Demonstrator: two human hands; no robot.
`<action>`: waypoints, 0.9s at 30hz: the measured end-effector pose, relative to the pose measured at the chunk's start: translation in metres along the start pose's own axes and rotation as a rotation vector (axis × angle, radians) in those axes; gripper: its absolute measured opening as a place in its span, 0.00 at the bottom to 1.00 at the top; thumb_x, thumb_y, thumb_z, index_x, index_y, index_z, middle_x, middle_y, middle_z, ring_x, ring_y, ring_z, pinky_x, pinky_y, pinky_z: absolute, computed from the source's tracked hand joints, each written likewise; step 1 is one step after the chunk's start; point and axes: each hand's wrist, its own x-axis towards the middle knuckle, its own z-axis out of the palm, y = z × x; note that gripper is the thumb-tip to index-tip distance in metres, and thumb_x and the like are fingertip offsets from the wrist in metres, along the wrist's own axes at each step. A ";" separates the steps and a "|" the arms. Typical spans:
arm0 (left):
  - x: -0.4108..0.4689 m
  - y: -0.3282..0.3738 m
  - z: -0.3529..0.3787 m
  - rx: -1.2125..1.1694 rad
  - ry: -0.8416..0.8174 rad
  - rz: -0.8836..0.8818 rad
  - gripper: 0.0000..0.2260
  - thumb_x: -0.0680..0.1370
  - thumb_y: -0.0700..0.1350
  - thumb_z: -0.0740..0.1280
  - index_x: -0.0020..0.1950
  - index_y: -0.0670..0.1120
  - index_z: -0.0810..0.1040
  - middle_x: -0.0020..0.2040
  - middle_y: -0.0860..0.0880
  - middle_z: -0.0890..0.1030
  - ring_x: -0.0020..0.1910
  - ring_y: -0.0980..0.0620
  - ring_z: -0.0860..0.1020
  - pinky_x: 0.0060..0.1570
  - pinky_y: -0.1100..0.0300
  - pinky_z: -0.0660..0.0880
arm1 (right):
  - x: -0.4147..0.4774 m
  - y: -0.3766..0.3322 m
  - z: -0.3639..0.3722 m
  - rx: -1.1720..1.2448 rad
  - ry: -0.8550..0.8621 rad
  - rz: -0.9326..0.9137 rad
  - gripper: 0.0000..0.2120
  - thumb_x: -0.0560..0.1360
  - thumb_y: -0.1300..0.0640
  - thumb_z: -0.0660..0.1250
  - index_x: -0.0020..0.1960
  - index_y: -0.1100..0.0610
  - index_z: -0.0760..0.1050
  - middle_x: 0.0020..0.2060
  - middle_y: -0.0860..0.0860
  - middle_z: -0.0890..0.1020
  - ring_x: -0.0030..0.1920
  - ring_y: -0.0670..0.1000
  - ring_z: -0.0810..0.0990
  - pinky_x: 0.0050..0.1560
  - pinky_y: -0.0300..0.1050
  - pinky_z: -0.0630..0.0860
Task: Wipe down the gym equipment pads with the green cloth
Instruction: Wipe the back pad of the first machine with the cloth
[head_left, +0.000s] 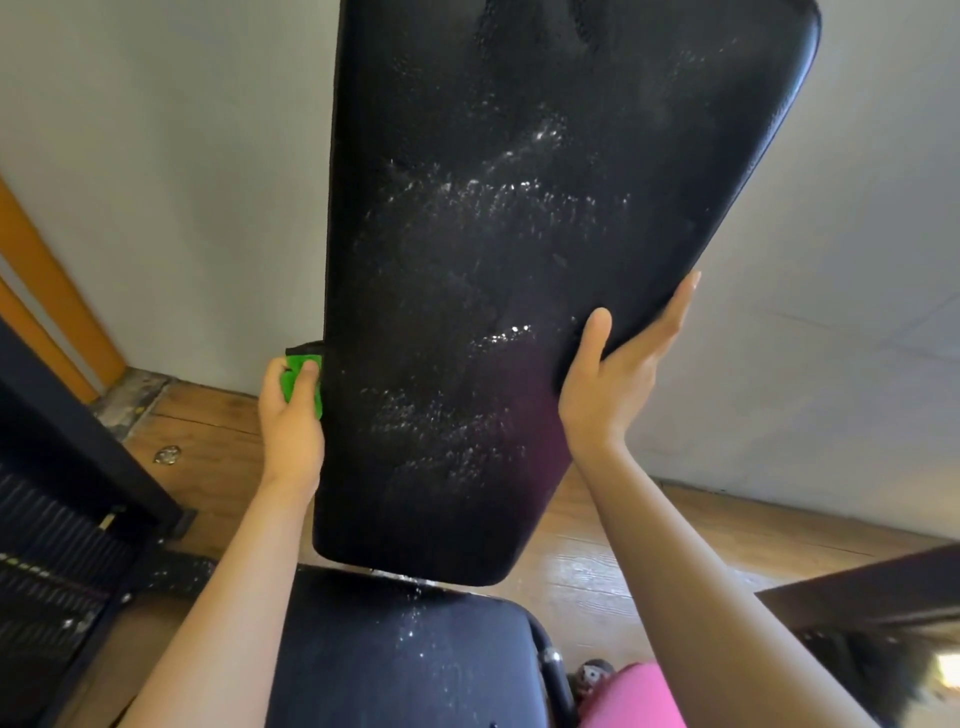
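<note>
While the fingers of your right hand (613, 384) clasp the back pad (498, 234) by its right edge and your left hand (291, 421) grips the green cloth (297, 375) at its left edge, you're likely mid-wipe, so next drag the cloth across the speckled face.

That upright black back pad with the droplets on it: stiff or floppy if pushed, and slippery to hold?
Likely stiff: the back pad shows a flat, straight-edged shape where the right hand holds its edge. Probably slippery: droplets glisten over its glossy face. It seems unlikely to tip, apparently mounted above the seat pad.
</note>
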 end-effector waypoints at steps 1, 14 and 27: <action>-0.002 -0.006 -0.004 0.012 0.002 -0.018 0.09 0.82 0.45 0.59 0.45 0.51 0.75 0.44 0.52 0.78 0.46 0.54 0.76 0.51 0.58 0.73 | 0.000 0.000 0.000 -0.001 0.005 0.000 0.32 0.79 0.56 0.60 0.77 0.53 0.46 0.62 0.25 0.52 0.54 0.16 0.58 0.49 0.13 0.56; -0.035 -0.110 -0.066 0.303 0.021 -0.305 0.08 0.83 0.43 0.56 0.55 0.44 0.74 0.49 0.49 0.78 0.49 0.51 0.76 0.54 0.51 0.71 | 0.000 0.004 0.004 -0.050 0.048 -0.054 0.31 0.80 0.56 0.59 0.77 0.57 0.48 0.63 0.28 0.52 0.55 0.16 0.55 0.50 0.13 0.55; -0.042 -0.160 -0.093 0.186 0.098 -0.622 0.08 0.83 0.40 0.57 0.49 0.44 0.76 0.46 0.44 0.78 0.44 0.48 0.76 0.45 0.56 0.72 | -0.001 0.007 0.006 -0.095 0.111 -0.082 0.31 0.79 0.55 0.57 0.77 0.58 0.47 0.71 0.41 0.56 0.61 0.22 0.58 0.52 0.15 0.56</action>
